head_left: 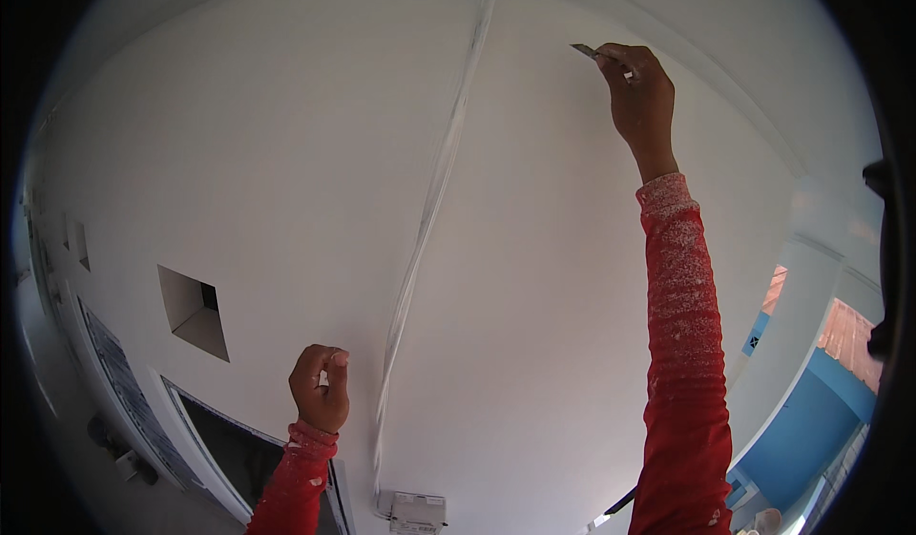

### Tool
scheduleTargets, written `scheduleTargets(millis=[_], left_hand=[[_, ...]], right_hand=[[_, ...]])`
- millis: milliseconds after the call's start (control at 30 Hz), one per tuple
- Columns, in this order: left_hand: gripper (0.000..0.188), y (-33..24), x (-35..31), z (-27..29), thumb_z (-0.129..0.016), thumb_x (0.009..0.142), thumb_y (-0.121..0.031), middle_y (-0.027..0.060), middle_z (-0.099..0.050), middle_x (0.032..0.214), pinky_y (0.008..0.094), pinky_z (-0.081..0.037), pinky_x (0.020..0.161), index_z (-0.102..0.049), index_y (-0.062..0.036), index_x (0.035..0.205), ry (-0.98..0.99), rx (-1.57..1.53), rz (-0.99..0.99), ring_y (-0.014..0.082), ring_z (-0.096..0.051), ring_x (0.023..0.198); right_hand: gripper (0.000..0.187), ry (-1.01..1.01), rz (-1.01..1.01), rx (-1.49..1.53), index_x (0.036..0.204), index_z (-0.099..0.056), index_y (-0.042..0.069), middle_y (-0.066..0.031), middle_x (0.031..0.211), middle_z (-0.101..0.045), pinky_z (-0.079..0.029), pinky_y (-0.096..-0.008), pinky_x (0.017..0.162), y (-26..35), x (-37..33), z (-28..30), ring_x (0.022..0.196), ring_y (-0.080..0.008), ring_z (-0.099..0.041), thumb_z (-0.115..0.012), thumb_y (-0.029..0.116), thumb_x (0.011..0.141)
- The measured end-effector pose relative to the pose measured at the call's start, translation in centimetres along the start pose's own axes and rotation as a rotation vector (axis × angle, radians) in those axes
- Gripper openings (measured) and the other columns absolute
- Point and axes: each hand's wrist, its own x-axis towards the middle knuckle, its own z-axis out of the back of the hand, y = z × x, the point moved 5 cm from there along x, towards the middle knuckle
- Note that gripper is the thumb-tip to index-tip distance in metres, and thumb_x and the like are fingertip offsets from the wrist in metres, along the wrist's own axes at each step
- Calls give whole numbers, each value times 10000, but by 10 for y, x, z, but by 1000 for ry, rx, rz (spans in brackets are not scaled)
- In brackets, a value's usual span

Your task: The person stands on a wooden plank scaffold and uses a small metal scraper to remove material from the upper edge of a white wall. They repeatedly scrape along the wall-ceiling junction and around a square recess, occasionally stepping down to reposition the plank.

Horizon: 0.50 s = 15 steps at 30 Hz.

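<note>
My right hand (641,91) is raised high against a pale wall (544,249). Its fingers pinch a small thin blade (585,51), whose dark tip points to the left. Whether the blade has a handle is hidden by the fingers. Lower down on the left, my left hand (320,388) is curled closed in front of the wall, its fingertips dusted white. Anything inside it cannot be made out. Both red sleeves carry white dust and specks, thickest along the right forearm.
A pale, plastic-like strand (439,177) runs up the wall between my hands from a small light box (418,512) at the bottom. Left are a square recess (194,312) and a dark framed opening (229,444). A blue surface (801,430) shows at right.
</note>
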Motion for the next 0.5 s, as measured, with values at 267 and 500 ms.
scheduleTargets(millis=[267, 500], left_hand=[[254, 19, 93, -40, -662, 938, -230, 112, -580, 1033, 392, -466, 767, -569, -72, 1113, -230, -25, -594, 273, -551, 898], [399, 36, 89, -44, -632, 905, -244, 129, -524, 1187, 450, -442, 910, -521, -87, 1255, -223, 167, -626, 298, -493, 1088]], right_hand=[[192, -51, -21, -277, 1027, -776, 120, -101, 998, -745, -558, -400, 812, -43, 79, -33, 948, -293, -715, -649, 248, 963], [216, -85, 155, -415, 1039, -765, 114, -106, 1113, -726, -528, -415, 920, -55, 99, -58, 1034, -305, -680, -620, 257, 967]])
